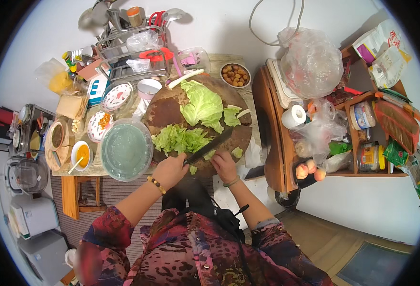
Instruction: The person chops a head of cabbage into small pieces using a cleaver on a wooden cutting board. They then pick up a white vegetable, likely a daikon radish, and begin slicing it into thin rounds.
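My left hand grips the handle of a kitchen knife, its dark blade slanting up and right over a round wooden chopping board. Close to the blade's near side, the curled fingers of my right hand are on a small lettuce piece; the fingertips are partly hidden. Chopped lettuce lies heaped left of the blade. Farther back rests a larger portion of lettuce, with a torn leaf to its right. Small scraps lie along the board's near edge.
Left of the board stands a lidded plastic tub, beside a bowl of orange-yellow liquid with a utensil. A white scallion stalk lies on the board's back edge. Behind are a bowl of round brown items and a metal rack. A wooden cabinet borders the right.
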{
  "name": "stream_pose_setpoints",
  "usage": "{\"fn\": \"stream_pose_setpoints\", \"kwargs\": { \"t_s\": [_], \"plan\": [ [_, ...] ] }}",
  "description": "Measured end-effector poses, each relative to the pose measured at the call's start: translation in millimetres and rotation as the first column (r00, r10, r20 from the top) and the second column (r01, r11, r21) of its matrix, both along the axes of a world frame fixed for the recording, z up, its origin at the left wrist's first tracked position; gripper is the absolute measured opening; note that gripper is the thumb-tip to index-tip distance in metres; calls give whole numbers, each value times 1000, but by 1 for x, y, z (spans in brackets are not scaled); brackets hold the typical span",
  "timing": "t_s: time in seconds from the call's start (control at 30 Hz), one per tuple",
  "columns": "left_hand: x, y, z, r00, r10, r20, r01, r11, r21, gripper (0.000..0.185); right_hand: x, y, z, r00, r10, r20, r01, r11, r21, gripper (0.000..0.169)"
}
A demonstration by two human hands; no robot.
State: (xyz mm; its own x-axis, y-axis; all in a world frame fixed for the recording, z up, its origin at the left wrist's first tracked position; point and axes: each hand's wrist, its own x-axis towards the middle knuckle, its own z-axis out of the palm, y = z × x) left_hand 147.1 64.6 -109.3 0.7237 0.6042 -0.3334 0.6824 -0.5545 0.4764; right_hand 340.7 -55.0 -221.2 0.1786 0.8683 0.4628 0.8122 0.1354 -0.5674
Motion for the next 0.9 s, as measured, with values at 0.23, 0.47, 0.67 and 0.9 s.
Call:
{"fn": "stream_pose_setpoints", "kwargs": {
  "t_s": [0.23,0.47,0.67,0.9],
  "plan": [
    [1,-12,-10,1000,-13,-25,13,1000,-4,23,4,-2,-5,999,33,15,-32,999,-33,18],
    [-6,-3,-26,993,101,64,-100,995,-28,30,36,-23,29,951,-306,38,306,952,-16,24],
    [-4,-21,-14,986,86,139,-63,985,-161,27,65,-40,-11,941,-321,-105,290,927,-236,30],
    [-3,-28,-11,981,152,122,-123,968,-217,31,60,-29,12,-272,-107,-956,213,963,-168,17]
  ]
}}
